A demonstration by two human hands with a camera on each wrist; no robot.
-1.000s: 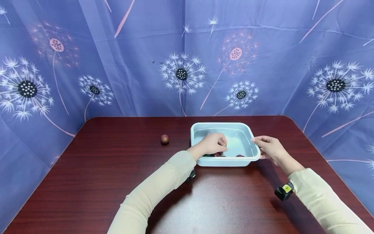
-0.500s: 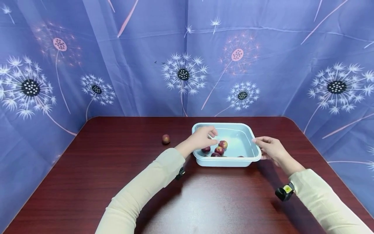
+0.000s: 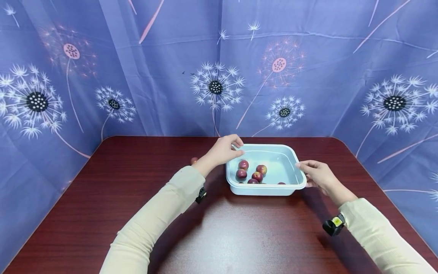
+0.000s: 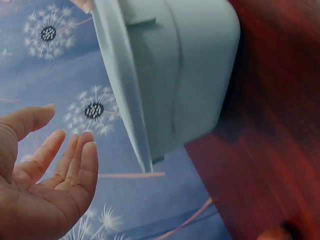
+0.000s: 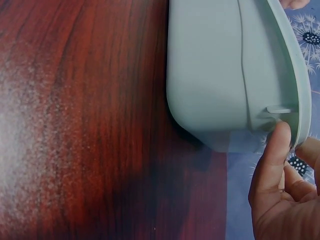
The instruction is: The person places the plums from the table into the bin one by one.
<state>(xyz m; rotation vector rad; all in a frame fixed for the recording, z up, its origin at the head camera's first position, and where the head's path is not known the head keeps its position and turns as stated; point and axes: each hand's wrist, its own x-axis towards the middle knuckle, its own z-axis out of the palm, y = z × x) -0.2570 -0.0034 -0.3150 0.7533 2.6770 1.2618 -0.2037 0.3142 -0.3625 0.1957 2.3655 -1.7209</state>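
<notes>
A light blue plastic basin stands on the table with several dark red plums inside, mostly toward its left half. Its near wall partly hides some of them. My left hand hovers over the basin's left rim, fingers loosely bent and holding nothing. In the left wrist view that hand shows a bare palm beside the rim. At the basin's right end, my right hand pinches the rim, thumb on one side and fingers on the other. Another plum lies on the table, largely covered by my left wrist.
The dark red-brown wooden table reaches back to a blue dandelion-print curtain, which also hangs along both sides. Each wrist carries a small black camera, one of them below the right sleeve.
My left hand has let go of a plum in the basin and moved up and left to the rim, uncovering the plums. The right hand has kept its grip on the rim.
</notes>
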